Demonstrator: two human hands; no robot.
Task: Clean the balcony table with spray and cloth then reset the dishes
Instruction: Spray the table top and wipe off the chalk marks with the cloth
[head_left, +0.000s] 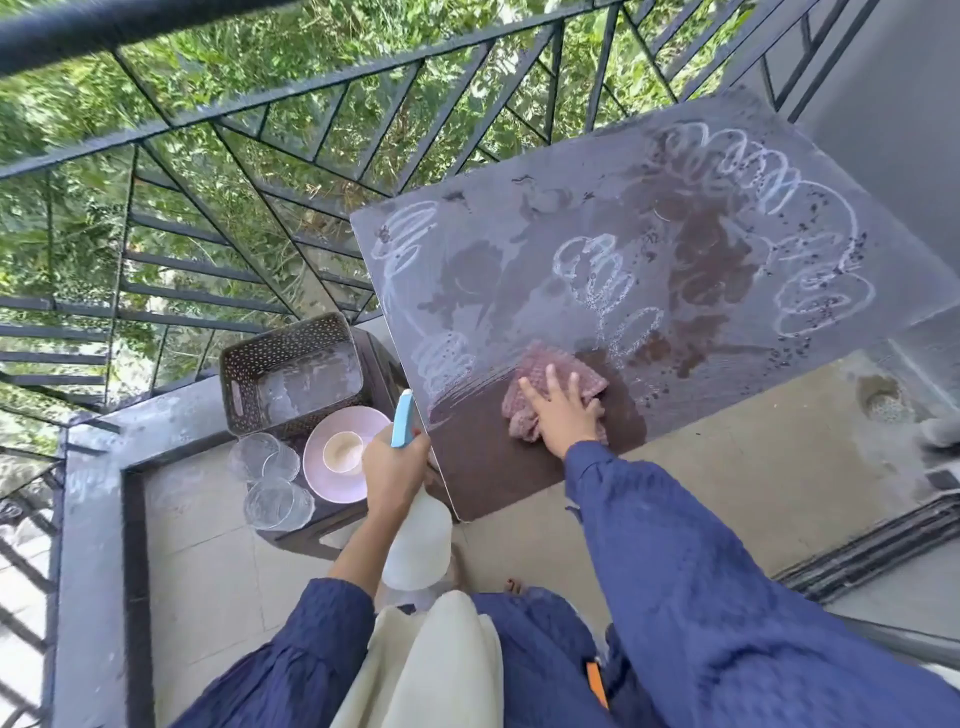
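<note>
A: Where's the crumpled pink cloth (545, 387)?
B: On the chalk-scribbled dark surface (498, 467), under the right hand (563, 415), its fingers (554, 382) flat and spread.
A: The left hand (392, 470)?
B: Curled round the blue-triggered white spray bottle (420, 543); just left, pink plate (318, 486), clear glass bowls (264, 457), brown perforated basket (244, 366).

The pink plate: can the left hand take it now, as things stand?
Probably not yet. The left hand grips the spray bottle, so it is occupied. The plate lies close beside it, with only a cup on it.
</note>
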